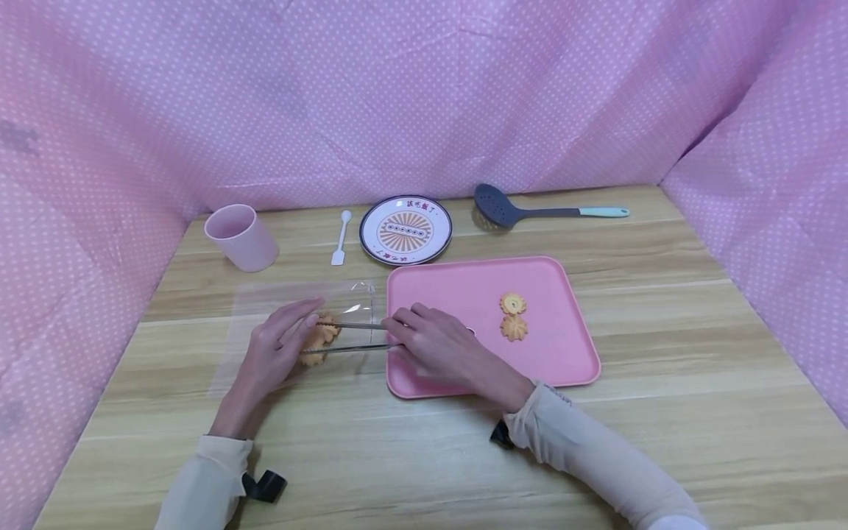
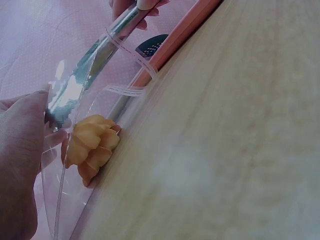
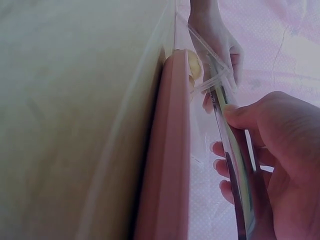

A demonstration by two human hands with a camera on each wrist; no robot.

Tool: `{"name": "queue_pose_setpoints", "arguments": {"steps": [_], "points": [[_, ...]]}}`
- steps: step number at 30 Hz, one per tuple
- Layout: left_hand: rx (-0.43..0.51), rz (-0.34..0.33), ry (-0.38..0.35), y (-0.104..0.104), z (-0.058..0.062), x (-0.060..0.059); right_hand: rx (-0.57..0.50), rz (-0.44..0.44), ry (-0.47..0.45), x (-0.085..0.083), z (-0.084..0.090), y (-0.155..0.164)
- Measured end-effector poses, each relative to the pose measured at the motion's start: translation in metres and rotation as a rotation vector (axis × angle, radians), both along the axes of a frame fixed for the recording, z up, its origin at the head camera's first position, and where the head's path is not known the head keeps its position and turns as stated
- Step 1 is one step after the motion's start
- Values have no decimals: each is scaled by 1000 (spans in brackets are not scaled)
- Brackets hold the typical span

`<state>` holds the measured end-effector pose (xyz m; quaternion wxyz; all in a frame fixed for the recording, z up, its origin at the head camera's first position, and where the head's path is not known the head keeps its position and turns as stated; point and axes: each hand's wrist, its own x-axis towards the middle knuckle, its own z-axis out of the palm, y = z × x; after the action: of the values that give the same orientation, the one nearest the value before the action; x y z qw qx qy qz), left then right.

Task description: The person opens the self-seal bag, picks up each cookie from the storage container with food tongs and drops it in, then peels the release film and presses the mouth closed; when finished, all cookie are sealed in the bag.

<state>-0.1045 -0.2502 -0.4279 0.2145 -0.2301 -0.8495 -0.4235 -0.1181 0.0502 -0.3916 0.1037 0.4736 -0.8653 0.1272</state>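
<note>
Left of the pink tray, a clear bag lies flat on the table, its mouth facing the tray. Two cookies sit inside the bag, close to that mouth. The right hand rests over the tray's left edge and grips metal tongs, whose two arms reach through the bag's mouth to either side of the cookies. The left hand lies on the bag beside the cookies, fingers loosely bent, thumb and fingertips holding the plastic up at the opening. Two more cookies lie on the tray, right of its middle. Beyond the tray stand a plate, a white spoon, a pink cup and a grey skimmer.
</note>
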Motion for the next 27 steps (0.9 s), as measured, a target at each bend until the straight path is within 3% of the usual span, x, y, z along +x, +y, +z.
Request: {"name": "queue_pose_setpoints", "arguments": {"steps": [11, 27], "points": [[-6, 15, -17, -1, 0, 2, 13, -52, -45, 3, 2, 12], [1, 21, -24, -1, 0, 2, -54, -115, -38, 9, 1, 56]]}}
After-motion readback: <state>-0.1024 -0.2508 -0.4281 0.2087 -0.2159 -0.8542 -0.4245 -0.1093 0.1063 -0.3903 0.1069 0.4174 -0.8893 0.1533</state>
